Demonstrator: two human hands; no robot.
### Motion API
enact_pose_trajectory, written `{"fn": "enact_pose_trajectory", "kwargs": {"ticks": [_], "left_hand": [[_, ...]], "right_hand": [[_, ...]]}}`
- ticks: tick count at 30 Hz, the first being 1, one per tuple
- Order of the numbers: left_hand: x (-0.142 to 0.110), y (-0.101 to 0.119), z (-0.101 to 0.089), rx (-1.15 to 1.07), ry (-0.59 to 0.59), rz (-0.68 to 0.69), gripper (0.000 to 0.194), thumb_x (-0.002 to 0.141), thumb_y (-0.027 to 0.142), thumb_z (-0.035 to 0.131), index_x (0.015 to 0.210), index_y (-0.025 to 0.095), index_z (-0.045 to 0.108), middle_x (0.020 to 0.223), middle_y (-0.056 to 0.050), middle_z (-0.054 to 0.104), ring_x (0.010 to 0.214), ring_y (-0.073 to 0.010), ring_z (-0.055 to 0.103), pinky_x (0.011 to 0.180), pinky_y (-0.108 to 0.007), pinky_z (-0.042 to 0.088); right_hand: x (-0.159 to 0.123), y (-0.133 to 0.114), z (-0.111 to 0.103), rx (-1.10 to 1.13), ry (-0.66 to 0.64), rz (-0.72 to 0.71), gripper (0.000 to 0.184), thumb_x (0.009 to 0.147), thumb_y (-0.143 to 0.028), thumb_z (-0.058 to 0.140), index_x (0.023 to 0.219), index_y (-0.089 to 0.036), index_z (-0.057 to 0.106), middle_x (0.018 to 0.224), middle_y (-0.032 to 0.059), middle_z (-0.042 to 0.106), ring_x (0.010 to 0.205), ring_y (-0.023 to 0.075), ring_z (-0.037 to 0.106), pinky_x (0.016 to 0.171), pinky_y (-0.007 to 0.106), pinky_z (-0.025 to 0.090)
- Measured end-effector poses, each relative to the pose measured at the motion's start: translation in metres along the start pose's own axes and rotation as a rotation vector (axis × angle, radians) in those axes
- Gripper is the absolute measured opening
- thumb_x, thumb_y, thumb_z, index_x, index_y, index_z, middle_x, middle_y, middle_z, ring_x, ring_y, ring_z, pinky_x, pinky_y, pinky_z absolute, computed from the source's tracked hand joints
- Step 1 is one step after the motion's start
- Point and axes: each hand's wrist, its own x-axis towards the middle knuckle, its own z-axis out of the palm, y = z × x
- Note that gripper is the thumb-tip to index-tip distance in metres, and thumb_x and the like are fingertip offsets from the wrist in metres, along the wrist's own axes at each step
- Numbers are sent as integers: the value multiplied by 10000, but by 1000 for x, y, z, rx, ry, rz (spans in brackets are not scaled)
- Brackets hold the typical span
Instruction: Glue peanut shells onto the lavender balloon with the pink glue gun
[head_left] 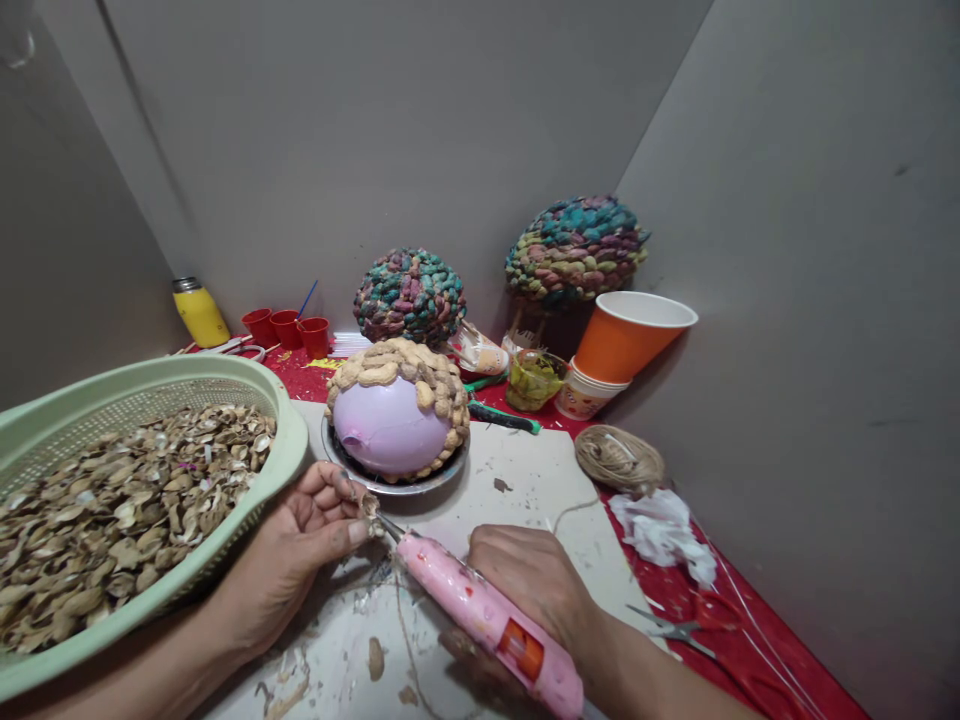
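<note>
Between the thumb and fingers of my left hand (319,520) is a peanut shell (370,505), its hollow side turned toward the glue gun. My right hand (529,580) is wrapped round a pink hot glue gun (476,610), whose metal nozzle touches or nearly touches the shell. Just beyond, a lilac balloon (390,425) rests in a metal bowl (420,487). Peanut shells (405,358) cover its top and right side, while the front left is bare. Beside my left forearm stands a green basket (289,430) full of loose shells (142,510).
Two painted shell balls (409,295) stand at the back. Orange paper cups (630,340), a twine coil (619,458), crumpled white plastic (667,530) and scissors (682,630) lie on the right. Small red cups (315,338) and a yellow bottle (201,315) are back left. Grey walls enclose the table.
</note>
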Motion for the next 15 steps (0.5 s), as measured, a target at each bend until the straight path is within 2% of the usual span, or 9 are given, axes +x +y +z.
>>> {"fn": "enact_pose_trajectory", "kwargs": {"ticks": [6,15], "left_hand": [[1,0,1,1,10,23,259,732,185,766,871,196,548,884,-1,595,841,-131,555,787,-256,478],[-1,4,3,4,55,40,277,703,169,787,854,191,556,865,1,598,815,-127,558,762,-242,490]], "right_hand": [[-4,3,2,-3,-10,-7,440,979,-463,376,610,-223,370,536,-36,390,480,127,322,481,293,195],[-6,5,2,-29,-28,-14,408,959,-429,414,610,-221,374,542,-38,386,481,125,329,484,291,192]]}}
